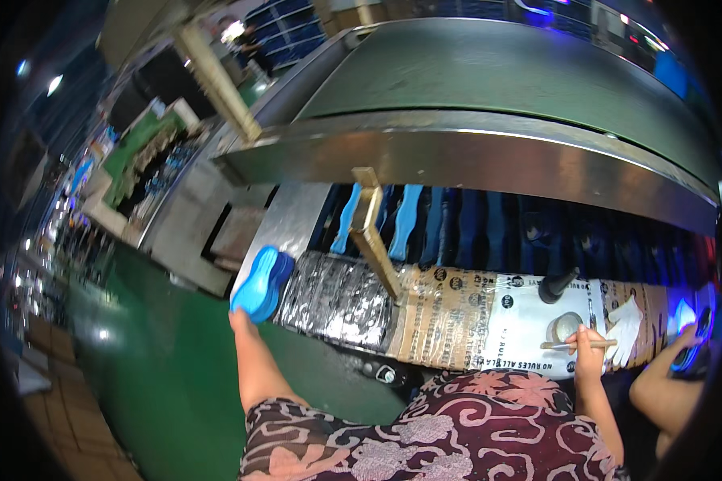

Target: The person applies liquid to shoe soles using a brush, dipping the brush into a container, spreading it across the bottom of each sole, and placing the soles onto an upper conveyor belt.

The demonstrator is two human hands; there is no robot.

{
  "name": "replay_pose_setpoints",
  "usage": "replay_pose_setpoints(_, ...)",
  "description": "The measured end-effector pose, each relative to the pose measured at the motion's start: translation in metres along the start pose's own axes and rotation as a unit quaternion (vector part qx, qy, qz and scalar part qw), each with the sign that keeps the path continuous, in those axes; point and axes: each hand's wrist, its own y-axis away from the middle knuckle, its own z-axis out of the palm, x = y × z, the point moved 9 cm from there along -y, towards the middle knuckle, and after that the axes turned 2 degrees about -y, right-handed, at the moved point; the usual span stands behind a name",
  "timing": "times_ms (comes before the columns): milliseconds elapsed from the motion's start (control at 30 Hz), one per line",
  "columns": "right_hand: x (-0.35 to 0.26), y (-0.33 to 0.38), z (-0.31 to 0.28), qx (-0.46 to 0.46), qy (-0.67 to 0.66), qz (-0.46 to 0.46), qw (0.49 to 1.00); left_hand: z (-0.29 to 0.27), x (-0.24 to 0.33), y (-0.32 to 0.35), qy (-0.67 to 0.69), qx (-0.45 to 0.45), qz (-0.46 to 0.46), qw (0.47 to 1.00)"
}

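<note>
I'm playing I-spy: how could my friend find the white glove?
Find the big green-topped table, then the covered narrow ledge along its near side. Toward the ledge's right end, just right of the person's right hand, lies the white glove. Unlike the round pot nearby, it has floppy finger shapes.

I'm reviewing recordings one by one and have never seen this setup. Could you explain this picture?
There is no robot here: a person works with two bare hands, filmed by a wide fisheye camera on their head, so straight edges look bent. The left hand holds a blue sole-shaped item. The right hand holds a slim, wooden-looking stick tool by a round container. The covered bench also bears a white glove and a black cone-shaped object. At the right, another person's arm shows.
</note>
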Motion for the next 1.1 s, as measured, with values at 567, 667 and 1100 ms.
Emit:
replay_pose_setpoints(567, 0.043, 0.039, 0.042, 0.076, -0.158, 0.065, 0.982, 0.015, 0.139, 0.250, -0.045, -0.395, -0.131, 0.908)
replay_pose_setpoints(667, 0.044, 0.036, 0.042, 0.063, -0.151, 0.073, 0.984, 0.057, 0.088, 0.315, 0.011, -0.437, -0.209, 0.875)
replay_pose_setpoints(1100, 0.061, 0.029, -0.027, 0.137, -0.088, 0.043, 0.986, 0.188, 0.037, 0.452, -0.233, -0.536, -0.179, 0.792)
